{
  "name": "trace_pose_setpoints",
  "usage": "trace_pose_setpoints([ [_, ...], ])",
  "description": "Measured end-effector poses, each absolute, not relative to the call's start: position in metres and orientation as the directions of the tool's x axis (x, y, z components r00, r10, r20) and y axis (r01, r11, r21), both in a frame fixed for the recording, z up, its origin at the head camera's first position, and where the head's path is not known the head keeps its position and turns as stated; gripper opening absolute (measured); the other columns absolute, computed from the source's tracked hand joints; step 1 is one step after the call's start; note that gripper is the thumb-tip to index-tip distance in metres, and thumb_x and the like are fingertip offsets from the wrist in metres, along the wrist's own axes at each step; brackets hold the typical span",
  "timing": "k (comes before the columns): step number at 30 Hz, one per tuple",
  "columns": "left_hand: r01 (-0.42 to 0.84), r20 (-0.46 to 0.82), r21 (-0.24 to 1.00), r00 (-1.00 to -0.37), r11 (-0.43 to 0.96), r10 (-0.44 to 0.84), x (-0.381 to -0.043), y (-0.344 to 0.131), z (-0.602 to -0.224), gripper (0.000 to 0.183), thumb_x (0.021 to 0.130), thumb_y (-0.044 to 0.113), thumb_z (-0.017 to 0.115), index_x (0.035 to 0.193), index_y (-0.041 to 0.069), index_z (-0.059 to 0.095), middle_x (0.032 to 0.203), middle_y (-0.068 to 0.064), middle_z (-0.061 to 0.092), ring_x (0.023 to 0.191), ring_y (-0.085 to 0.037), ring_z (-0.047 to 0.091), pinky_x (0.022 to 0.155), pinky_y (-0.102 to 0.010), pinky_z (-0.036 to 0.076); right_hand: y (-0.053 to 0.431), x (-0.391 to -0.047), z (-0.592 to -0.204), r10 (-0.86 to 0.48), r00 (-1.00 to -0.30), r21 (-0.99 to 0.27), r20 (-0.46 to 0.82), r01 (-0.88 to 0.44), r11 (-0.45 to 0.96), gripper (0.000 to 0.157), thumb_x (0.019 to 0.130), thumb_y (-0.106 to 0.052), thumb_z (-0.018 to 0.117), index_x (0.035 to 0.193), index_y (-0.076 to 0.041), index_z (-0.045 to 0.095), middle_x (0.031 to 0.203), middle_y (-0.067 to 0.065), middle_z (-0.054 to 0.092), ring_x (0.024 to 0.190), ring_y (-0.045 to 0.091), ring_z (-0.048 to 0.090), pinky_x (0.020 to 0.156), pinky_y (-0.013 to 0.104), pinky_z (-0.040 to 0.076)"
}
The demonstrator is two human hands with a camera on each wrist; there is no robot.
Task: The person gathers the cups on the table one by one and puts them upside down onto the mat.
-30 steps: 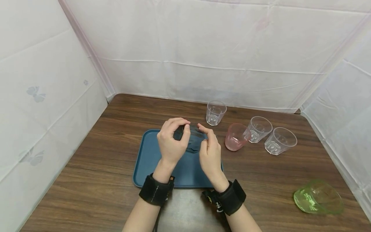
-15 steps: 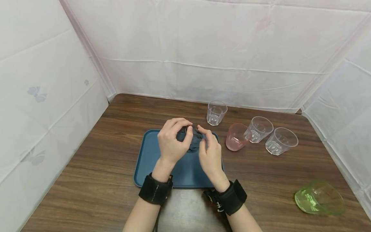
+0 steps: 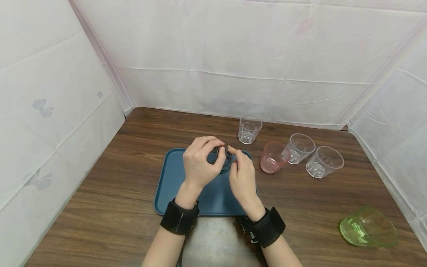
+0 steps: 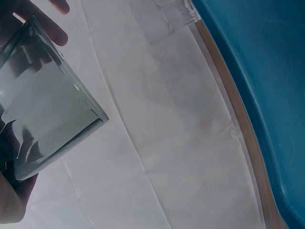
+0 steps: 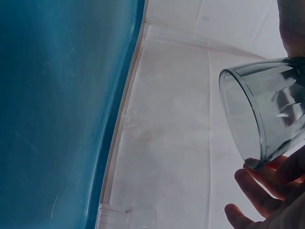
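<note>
A smoky grey, see-through drinking glass (image 3: pixel 227 162) is held tilted between both hands, above the far part of a blue tray (image 3: pixel 213 198). My left hand (image 3: pixel 201 161) curls its fingers and thumb round one end. At the other side my right hand (image 3: pixel 242 171) holds the glass between fingers and thumb. In the right wrist view the rim of the glass (image 5: pixel 240 117) faces left, with right fingertips (image 5: pixel 255 164) at its edge. The left wrist view has the glass (image 4: pixel 52 105) at its left edge. Most of the glass is hidden by the hands in the head view.
A clear glass (image 3: pixel 249 129) stands behind the tray. To the right are a pink glass (image 3: pixel 272 158) and two more clear glasses, one at mid-right (image 3: pixel 298 149), another farther right (image 3: pixel 321 163). A green glass (image 3: pixel 367 228) lies near the right edge. White sheeting (image 3: pixel 213 59) surrounds the wooden table.
My left hand has shifted slightly right, closer to my right hand, so less of the grey glass shows between them. The right hand and the other glasses have stayed about where they were.
</note>
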State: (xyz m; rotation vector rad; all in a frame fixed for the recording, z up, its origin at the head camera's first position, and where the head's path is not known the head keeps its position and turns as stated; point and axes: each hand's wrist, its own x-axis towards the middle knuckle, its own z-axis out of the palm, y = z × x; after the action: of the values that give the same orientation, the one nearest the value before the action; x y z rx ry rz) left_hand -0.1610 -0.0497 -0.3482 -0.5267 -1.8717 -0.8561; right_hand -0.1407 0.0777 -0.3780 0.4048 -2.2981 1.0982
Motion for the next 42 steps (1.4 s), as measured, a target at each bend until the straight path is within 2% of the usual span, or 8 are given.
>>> trace_pose_setpoints([
  [5,0.681,0.91,0.282,-0.412,0.675,0.036,-0.161,-0.05,-0.347,0.014,0.08,0.019,0.059,0.08,0.011,0.07,0.084,-0.003,0.065,0.079,-0.018,0.06,0.063,-0.033,0.052,0.079,-0.141,-0.377,-0.051,-0.8,-0.594,0.598,-0.485,0.642,0.031,0.086,0.004,0.04,0.109,-0.004,0.059,0.112,0.006,0.063,0.099,0.02,0.056,0.092,0.047,0.04],
  [13,0.679,0.908,0.245,-0.411,0.693,0.082,-0.162,-0.05,-0.348,0.014,0.08,0.02,0.059,0.081,0.012,0.071,0.084,-0.002,0.065,0.08,-0.017,0.06,0.066,-0.032,0.052,0.08,-0.142,-0.377,-0.076,-0.801,-0.573,0.594,-0.488,0.659,0.035,0.084,0.006,0.04,0.111,-0.005,0.06,0.106,0.008,0.064,0.1,0.021,0.056,0.096,0.045,0.037],
  [21,0.667,0.905,0.206,-0.409,0.716,0.121,-0.161,-0.05,-0.347,0.014,0.08,0.02,0.059,0.081,0.013,0.071,0.085,-0.003,0.065,0.08,-0.018,0.06,0.067,-0.032,0.052,0.08,-0.141,-0.376,-0.086,-0.785,-0.542,0.614,-0.498,0.677,0.036,0.083,0.007,0.039,0.108,-0.005,0.063,0.102,0.008,0.066,0.097,0.022,0.058,0.097,0.043,0.037],
  [32,0.653,0.895,0.171,-0.416,0.738,0.161,-0.161,-0.052,-0.347,0.014,0.08,0.02,0.058,0.081,0.013,0.07,0.085,-0.003,0.065,0.081,-0.018,0.059,0.066,-0.032,0.051,0.082,-0.142,-0.377,-0.111,-0.786,-0.5,0.608,-0.488,0.715,0.034,0.081,0.008,0.04,0.102,-0.004,0.064,0.096,0.009,0.065,0.096,0.023,0.057,0.097,0.045,0.037],
  [42,0.652,0.881,0.166,-0.436,0.74,0.186,-0.162,-0.053,-0.349,0.014,0.08,0.021,0.059,0.082,0.013,0.071,0.086,-0.003,0.065,0.081,-0.018,0.059,0.066,-0.032,0.052,0.09,-0.145,-0.377,-0.115,-0.79,-0.464,0.602,-0.463,0.755,0.034,0.081,0.005,0.042,0.103,-0.008,0.066,0.097,0.007,0.065,0.096,0.022,0.058,0.096,0.049,0.036],
])
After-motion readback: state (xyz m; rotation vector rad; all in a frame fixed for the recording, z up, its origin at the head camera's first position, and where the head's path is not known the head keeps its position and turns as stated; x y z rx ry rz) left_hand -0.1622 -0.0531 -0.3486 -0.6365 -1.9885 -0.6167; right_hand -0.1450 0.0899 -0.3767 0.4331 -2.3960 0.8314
